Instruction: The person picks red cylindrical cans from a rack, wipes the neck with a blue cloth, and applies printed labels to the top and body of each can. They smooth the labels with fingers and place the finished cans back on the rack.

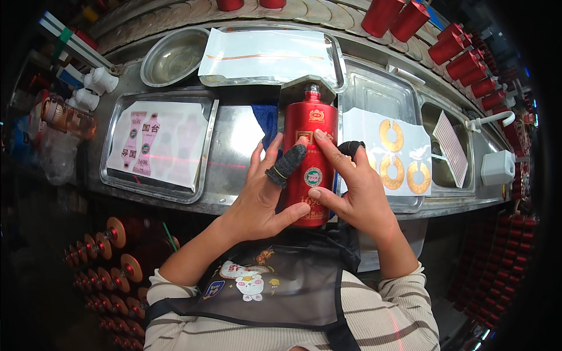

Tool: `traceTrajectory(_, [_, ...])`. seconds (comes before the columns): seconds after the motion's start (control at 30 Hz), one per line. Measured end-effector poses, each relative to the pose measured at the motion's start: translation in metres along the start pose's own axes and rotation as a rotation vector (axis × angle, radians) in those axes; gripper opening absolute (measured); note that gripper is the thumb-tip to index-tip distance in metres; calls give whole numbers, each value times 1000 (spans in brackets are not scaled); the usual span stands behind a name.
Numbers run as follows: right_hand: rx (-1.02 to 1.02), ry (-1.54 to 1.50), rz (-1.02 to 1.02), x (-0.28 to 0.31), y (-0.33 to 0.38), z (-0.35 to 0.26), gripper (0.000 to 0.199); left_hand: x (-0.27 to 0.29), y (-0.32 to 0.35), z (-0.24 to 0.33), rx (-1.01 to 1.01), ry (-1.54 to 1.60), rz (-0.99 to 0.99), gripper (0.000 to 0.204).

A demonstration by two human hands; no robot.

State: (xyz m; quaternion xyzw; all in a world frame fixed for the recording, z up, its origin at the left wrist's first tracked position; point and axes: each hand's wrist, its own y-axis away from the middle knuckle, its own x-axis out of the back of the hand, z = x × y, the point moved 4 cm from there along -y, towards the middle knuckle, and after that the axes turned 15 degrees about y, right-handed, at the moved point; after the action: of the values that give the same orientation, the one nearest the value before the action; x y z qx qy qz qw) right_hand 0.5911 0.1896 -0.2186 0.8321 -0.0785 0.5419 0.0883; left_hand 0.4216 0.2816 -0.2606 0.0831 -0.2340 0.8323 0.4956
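A glossy red bottle (316,157) with gold markings, a small round green-and-white emblem and a clear-topped neck lies in front of me, its neck pointing away. My left hand (260,196) grips its left side; the thumb is on the lower front, and a finger in a dark grey cloth cover reaches to the upper front. My right hand (360,190) holds the right side, index fingertip on the upper front and thumb lower down. One right finger wears a black cover and lies beside the bottle. Behind the bottle's neck shows a dark angular holder (290,93).
On the left is a metal tray (208,126) with a pink-printed decal sheet (158,140). A round metal bowl (175,58) and a white sheet (263,47) are at the back. Gold ring decals (391,137) lie at right, near a sink (433,111). Red bottles (407,17) line the far side.
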Motion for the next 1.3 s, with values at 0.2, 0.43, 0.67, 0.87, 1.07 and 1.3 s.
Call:
traceTrajectory(0.2, [24,-5,-13,-2,-3,-1,84,1,2,-5,3,24,14,87])
traceTrajectory(0.43, [12,-175,101,-11,-4,11,83,5,5,-13,-4,74,63,88])
traceTrajectory(0.67, [-4,-148,54,-4,-2,0,83,6,6,-10,-13,79,55,88])
traceTrajectory(0.87, [31,-109,37,-4,-1,-3,82,4,5,-11,-19,61,58,89])
traceTrajectory(1.07, [-16,-180,31,-8,1,2,84,3,8,-13,-38,61,84,90])
traceTrajectory(1.3, [32,-105,41,-14,2,3,84,1,10,-19,-12,31,51,90])
